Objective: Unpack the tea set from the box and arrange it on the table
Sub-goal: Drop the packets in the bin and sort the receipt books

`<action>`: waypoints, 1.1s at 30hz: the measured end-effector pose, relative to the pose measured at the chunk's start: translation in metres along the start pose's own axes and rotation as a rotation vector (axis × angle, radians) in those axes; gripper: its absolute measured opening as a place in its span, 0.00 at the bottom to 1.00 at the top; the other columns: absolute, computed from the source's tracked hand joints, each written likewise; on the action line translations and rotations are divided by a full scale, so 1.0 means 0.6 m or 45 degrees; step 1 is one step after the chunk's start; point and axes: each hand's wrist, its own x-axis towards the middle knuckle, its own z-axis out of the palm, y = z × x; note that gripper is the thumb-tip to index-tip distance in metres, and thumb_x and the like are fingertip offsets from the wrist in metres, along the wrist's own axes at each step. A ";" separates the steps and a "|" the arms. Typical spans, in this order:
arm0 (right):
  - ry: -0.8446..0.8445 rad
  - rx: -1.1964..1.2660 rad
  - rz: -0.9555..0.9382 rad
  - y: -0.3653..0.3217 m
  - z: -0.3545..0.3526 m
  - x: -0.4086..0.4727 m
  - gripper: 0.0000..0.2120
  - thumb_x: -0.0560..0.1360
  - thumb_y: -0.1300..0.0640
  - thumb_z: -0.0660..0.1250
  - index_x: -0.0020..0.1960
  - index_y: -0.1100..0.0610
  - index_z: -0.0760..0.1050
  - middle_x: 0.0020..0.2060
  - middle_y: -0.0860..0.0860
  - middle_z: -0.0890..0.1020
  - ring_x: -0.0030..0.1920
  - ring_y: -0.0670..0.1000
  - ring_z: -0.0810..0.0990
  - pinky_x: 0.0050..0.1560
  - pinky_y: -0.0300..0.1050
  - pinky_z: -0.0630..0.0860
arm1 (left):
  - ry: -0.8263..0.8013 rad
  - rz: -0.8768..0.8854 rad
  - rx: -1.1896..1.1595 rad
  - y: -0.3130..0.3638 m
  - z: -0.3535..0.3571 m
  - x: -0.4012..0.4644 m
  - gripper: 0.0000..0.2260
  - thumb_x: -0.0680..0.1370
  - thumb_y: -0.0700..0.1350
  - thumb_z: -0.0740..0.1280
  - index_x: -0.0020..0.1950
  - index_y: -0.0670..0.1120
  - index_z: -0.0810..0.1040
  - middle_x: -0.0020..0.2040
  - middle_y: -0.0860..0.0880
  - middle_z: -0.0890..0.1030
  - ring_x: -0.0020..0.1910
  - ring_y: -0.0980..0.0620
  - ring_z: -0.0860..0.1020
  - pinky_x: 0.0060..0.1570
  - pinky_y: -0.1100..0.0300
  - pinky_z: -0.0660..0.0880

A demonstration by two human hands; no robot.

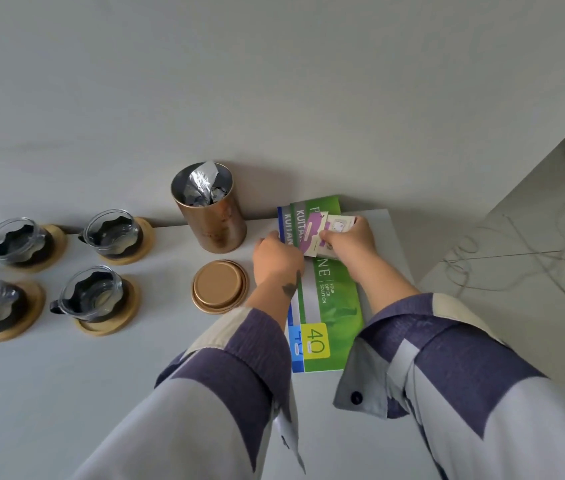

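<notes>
Together, small paper sachets [322,233], pale with purple print, are pinched by both hands: the right hand [350,237] is curled round their right end, thumb on top, and the left hand [276,256] grips their left end with bent fingers. They are held just above a green booklet [331,299] stacked on a blue one [295,344], near the table's [135,368] right edge. Just left, an open copper tin [210,211] holding a foil bag [201,183] is stood, its lid [219,285] laid in front. Farther left, four glass cups [94,289] on wooden coasters [109,320] are set in two rows.
</notes>
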 end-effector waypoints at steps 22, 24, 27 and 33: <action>0.212 -0.648 -0.393 -0.001 0.034 -0.039 0.17 0.78 0.52 0.64 0.66 0.55 0.73 0.60 0.55 0.75 0.61 0.58 0.73 0.55 0.49 0.73 | -0.023 0.064 0.363 -0.031 -0.001 -0.022 0.26 0.73 0.44 0.71 0.69 0.49 0.67 0.63 0.46 0.71 0.60 0.44 0.75 0.49 0.53 0.74; 0.206 -0.618 -0.387 0.000 0.032 -0.029 0.17 0.79 0.52 0.62 0.67 0.52 0.71 0.60 0.55 0.74 0.61 0.58 0.74 0.54 0.50 0.73 | -0.030 0.067 0.336 -0.030 -0.001 -0.018 0.26 0.73 0.44 0.72 0.69 0.50 0.68 0.62 0.46 0.72 0.59 0.44 0.76 0.47 0.53 0.74; 0.201 -0.615 -0.382 -0.007 0.030 -0.014 0.17 0.80 0.52 0.59 0.68 0.50 0.70 0.61 0.55 0.75 0.60 0.58 0.75 0.51 0.49 0.73 | -0.019 0.065 0.359 -0.030 0.000 -0.011 0.16 0.73 0.44 0.71 0.60 0.47 0.73 0.59 0.46 0.74 0.54 0.44 0.78 0.44 0.55 0.72; 0.259 -0.600 -0.273 -0.014 0.043 0.002 0.17 0.81 0.54 0.57 0.68 0.46 0.71 0.62 0.53 0.75 0.59 0.57 0.76 0.48 0.47 0.71 | -0.010 0.011 0.222 -0.033 0.000 0.002 0.10 0.72 0.41 0.67 0.51 0.51 0.82 0.51 0.47 0.81 0.44 0.46 0.81 0.43 0.56 0.79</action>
